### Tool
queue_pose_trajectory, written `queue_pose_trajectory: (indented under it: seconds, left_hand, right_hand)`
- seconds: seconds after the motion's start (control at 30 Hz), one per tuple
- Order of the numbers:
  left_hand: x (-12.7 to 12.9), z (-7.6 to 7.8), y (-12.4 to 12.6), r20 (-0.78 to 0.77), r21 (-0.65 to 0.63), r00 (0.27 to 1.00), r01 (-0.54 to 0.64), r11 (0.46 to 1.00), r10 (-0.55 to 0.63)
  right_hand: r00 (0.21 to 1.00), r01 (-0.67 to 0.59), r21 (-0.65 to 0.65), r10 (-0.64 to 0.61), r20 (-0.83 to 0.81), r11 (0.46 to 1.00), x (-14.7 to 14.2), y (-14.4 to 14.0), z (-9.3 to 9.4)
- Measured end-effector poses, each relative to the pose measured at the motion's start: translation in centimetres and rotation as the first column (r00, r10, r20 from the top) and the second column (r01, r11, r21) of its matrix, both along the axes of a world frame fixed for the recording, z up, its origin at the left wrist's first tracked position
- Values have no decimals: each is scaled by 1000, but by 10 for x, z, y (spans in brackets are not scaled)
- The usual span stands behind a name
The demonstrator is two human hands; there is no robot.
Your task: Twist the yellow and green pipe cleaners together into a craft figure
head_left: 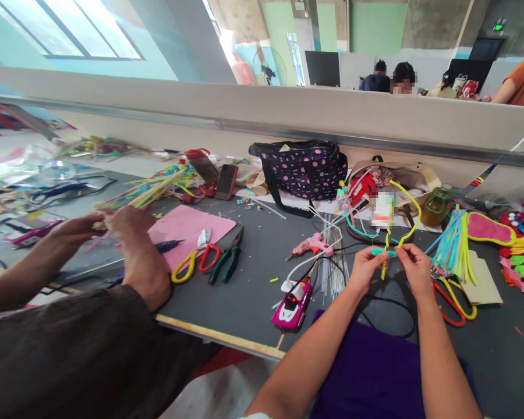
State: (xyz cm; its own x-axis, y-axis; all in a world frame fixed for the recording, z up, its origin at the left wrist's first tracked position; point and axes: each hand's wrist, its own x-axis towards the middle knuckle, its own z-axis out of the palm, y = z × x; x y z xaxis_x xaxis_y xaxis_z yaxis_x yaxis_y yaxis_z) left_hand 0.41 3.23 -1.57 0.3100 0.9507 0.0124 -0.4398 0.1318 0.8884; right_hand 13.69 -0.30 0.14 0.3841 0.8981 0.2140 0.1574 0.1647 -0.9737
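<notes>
In the head view, my left hand point(365, 269) pinches the left end of a short teal pipe cleaner point(383, 252) over the dark tabletop. My right hand point(414, 266) has its fingertips closed at the other end, where a yellow pipe cleaner point(419, 212) loops up and over. Between my hands a twisted yellow stem point(383, 269) hangs below the teal piece. Exactly which strands each fingertip grips is partly hidden. A bundle of teal and yellow pipe cleaners point(452, 244) lies right of my right hand, above red-and-yellow-handled scissors point(449, 308).
A pink glue gun point(317, 245), a magenta power strip point(293, 308) and wire stems lie left of my arms. Behind stand a dotted bag point(305, 171), a beige bag point(414, 171) and a bottle point(436, 206). A co-worker's hands point(128, 224) work at left near pliers point(227, 262).
</notes>
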Motion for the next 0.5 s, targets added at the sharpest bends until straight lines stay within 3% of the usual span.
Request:
queue_pose_trajectory:
  seconds: [0.2,0.37,0.5]
  left_hand:
    - [0,2,-3,27,-44,995,96,994,-95]
    - [1,2,-2,0,-39,999,38,998,-38]
    - [2,1,-2,5,-34,999,50,998,-50]
  right_hand:
    - [999,3,16,-4,54,1000,0,1,-5]
    - [999,-1,5,0,49,1000,0,1,-6]
    - [997,68,10,-68,-37,998,1,1,-5]
